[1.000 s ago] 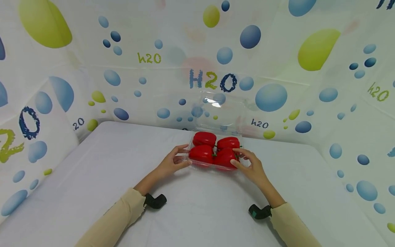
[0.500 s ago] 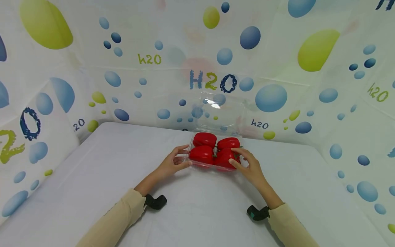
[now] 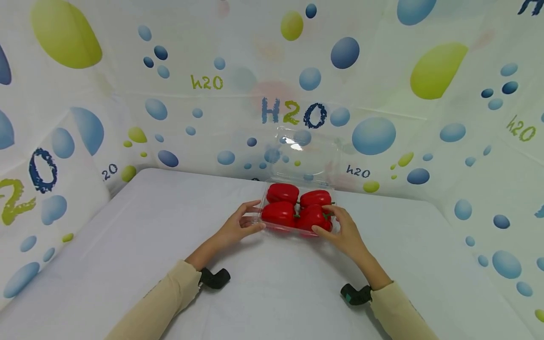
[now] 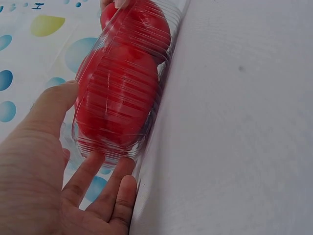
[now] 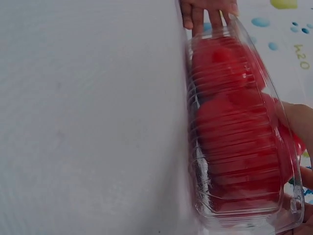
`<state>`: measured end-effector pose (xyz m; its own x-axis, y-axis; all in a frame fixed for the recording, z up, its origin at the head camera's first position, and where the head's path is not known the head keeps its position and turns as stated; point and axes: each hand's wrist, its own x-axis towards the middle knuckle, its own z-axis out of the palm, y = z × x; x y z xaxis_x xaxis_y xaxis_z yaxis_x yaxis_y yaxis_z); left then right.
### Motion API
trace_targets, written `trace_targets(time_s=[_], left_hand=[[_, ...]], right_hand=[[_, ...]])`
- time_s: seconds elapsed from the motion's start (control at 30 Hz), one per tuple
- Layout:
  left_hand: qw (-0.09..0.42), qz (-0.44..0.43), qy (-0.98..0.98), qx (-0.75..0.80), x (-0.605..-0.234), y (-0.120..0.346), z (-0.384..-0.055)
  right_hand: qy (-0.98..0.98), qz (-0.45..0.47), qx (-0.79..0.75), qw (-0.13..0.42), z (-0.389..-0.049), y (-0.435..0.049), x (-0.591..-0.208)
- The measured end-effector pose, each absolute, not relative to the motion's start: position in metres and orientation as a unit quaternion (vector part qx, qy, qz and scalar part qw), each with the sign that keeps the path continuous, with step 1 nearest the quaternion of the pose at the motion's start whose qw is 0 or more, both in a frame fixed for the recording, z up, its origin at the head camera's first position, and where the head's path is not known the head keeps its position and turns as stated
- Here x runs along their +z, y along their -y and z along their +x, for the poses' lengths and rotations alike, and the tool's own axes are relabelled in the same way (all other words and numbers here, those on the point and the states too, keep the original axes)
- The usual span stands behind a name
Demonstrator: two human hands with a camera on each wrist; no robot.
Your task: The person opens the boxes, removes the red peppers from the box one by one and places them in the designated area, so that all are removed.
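Observation:
A clear plastic clamshell container [image 3: 280,228] stands on the white tabletop near the wall, its lid [image 3: 314,153] raised at the back. Inside lie several red bell peppers, two in the rear row and two in front. My left hand [image 3: 233,226] grips the container's left end, thumb at the front rim and fingers against the end wall [image 4: 110,159]. With my right hand [image 3: 347,236] I hold the front right bell pepper [image 3: 310,217], thumb reaching over the front rim and index finger on its stem side. The right hand's lower fingers are partly hidden by the container.
The white cloth-covered table [image 3: 255,293] spreads in front of and beside the container. A white wall covering [image 3: 238,104] with blue and green drops rises close behind the lid. Dark wrist devices [image 3: 356,294] sit at both cuffs.
My right thumb has slid left and down along the front right bell pepper, and that hand has shifted slightly. The left hand and the container stay where they were.

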<state>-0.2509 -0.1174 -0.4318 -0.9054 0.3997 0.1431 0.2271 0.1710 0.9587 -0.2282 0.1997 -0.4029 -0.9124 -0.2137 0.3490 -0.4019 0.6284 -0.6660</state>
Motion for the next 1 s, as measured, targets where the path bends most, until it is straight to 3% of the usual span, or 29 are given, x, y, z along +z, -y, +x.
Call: trace_targets(time_s=[0.57, 1.0], left_hand=[[0.072, 0.201, -0.765, 0.607, -0.433, 0.118, -0.252], [0.071, 0.207, -0.768, 0.602, -0.430, 0.116, -0.251]], right_hand=[[0.878, 0.160, 0.423, 0.161, -0.231, -0.195, -0.409], [0.903, 0.126, 0.379, 0.159, -0.227, -0.185, -0.405]])
